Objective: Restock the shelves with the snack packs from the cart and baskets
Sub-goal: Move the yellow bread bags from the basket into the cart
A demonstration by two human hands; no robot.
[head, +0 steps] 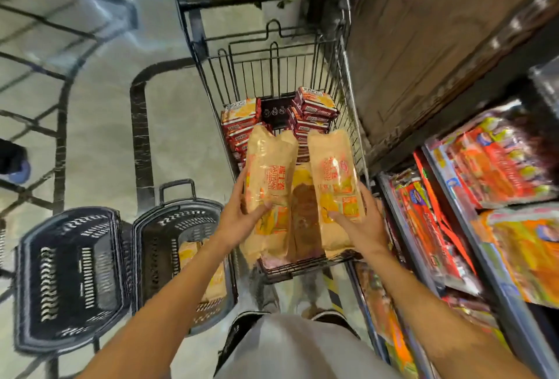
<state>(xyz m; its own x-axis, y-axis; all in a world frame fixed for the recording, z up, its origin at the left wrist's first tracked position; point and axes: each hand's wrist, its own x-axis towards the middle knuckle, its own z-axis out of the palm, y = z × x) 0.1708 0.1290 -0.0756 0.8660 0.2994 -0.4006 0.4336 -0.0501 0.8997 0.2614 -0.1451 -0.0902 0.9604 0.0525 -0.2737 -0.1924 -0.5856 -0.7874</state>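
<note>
I look down into a wire shopping cart (348, 55). My left hand (242, 215) grips a long tan-and-orange snack pack (267, 173) above the cart's near end. My right hand (360, 221) holds a second matching snack pack (332, 173) beside it. A third tan pack (304, 212) lies between and below them in the cart. Stacks of red-and-white biscuit packs (314, 109) fill the cart's far half. Shelves (496, 297) on my right carry colourful snack packs (499, 164).
Two dark plastic baskets stand on the floor at my left: the far-left basket (69, 279) looks bare inside, the nearer basket (157, 242) holds tan snack packs (211, 282). A wooden panel (423, 46) rises beyond the shelves. A black metal frame (60, 106) crosses the floor at left.
</note>
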